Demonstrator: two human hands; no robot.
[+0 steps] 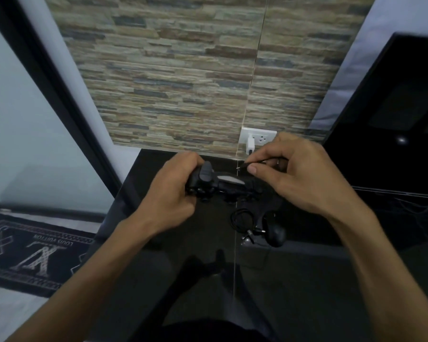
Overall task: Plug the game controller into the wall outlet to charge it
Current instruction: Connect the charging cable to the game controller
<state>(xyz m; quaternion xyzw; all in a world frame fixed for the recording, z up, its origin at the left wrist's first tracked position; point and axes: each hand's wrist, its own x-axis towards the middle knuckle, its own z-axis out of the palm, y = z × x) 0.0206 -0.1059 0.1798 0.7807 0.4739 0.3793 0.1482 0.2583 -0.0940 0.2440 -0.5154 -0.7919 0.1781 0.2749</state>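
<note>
A black game controller hangs above the dark glossy counter, gripped at its left side by my left hand. Its light bar faces up toward the wall. My right hand pinches a thin black cable plug between thumb and forefinger, just above the controller's top edge and apart from it. A white wall outlet sits low on the stone-tile wall, right behind my right hand. A white charger adapter is plugged into its left socket.
A coiled black cable and a round black object lie on the counter below the controller. A black screen stands at the right. A dark patterned rug lies on the floor at the left beside a glass door.
</note>
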